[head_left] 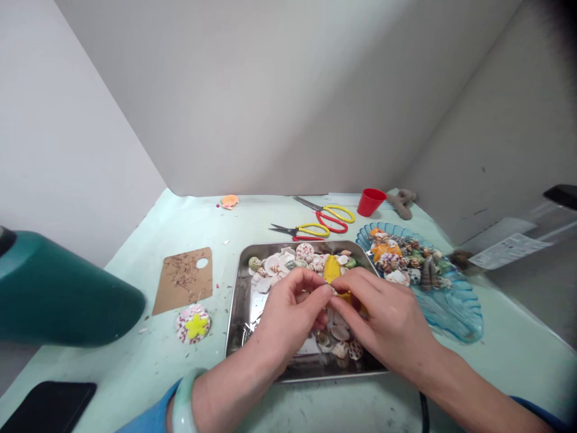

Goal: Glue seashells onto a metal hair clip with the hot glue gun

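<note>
Both my hands meet over a metal tray (238, 300) filled with several seashells (288, 261). My left hand (288, 316) pinches something small between thumb and fingers; my right hand (383, 319) pinches at the same spot, fingertips touching the left. What they hold is too small to name. A yellow shell or starfish (332, 267) lies just beyond the fingers. A pale jade bangle (184, 402) circles my left wrist.
A blue glass dish (455, 307) of shells sits right of the tray. Two yellow and red scissors (315, 228) and a red cup (370, 201) lie behind. A brown card (184, 279), a shell flower (193, 325), a teal object (58, 294) and a black phone (47, 409) are left.
</note>
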`<action>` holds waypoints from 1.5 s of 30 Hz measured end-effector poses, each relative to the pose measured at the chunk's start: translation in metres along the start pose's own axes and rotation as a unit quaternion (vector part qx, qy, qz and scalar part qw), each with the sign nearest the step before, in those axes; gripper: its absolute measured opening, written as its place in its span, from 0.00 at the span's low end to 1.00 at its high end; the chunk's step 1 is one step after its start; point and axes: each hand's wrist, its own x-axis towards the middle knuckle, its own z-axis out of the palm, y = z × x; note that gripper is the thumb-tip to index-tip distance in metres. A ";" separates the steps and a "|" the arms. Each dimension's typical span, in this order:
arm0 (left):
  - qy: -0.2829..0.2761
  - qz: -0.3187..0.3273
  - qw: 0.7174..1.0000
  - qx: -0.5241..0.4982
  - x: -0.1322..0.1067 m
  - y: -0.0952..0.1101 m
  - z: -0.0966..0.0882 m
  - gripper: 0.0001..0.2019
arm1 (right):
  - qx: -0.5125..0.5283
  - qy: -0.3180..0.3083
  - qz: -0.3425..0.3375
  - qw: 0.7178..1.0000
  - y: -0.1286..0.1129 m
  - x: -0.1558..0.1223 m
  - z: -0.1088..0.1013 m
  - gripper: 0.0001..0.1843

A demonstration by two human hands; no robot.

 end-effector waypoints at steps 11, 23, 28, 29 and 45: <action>-0.015 -0.002 1.000 0.003 0.001 -0.002 -0.002 0.09 | 0.014 0.005 0.007 1.000 0.001 -0.001 0.001 0.03; -0.024 -0.002 1.000 -0.013 0.000 -0.002 -0.001 0.08 | 0.030 0.012 0.004 0.999 0.001 -0.002 0.002 0.04; -0.026 0.001 1.000 -0.011 0.000 -0.002 -0.002 0.09 | 0.034 0.004 -0.001 0.999 0.003 -0.002 0.003 0.03; -0.026 0.002 1.000 -0.012 0.000 -0.002 -0.002 0.09 | 0.034 0.000 -0.003 0.999 0.003 -0.002 0.003 0.03; -0.020 0.000 1.000 -0.017 0.001 -0.002 -0.001 0.09 | 0.034 -0.010 -0.004 0.999 0.003 0.000 0.001 0.03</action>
